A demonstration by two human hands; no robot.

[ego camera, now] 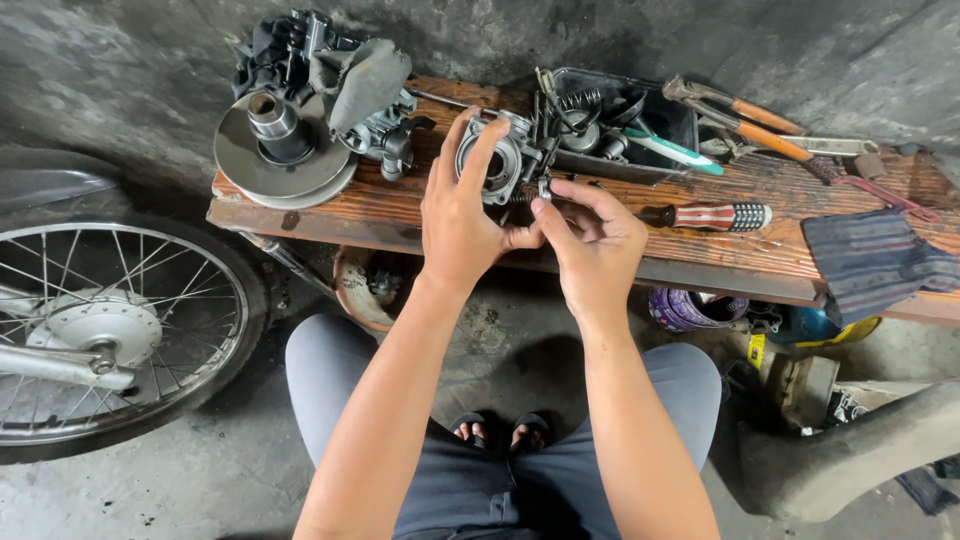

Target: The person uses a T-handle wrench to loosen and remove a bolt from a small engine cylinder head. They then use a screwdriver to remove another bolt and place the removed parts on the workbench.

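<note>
My left hand grips a grey metal carburetor body, holding it up over the front edge of a wooden bench. Its round bore faces me. My right hand pinches a small metal part against the carburetor's lower right side, thumb and forefinger closed on it. The two hands touch at the fingertips.
On the bench lie a clutch pulley assembly, a black tray of small parts, a striped-handle screwdriver, orange-handled pliers and a folded dark cloth. A spoked wheel stands at the left. My knees and sandalled feet are below.
</note>
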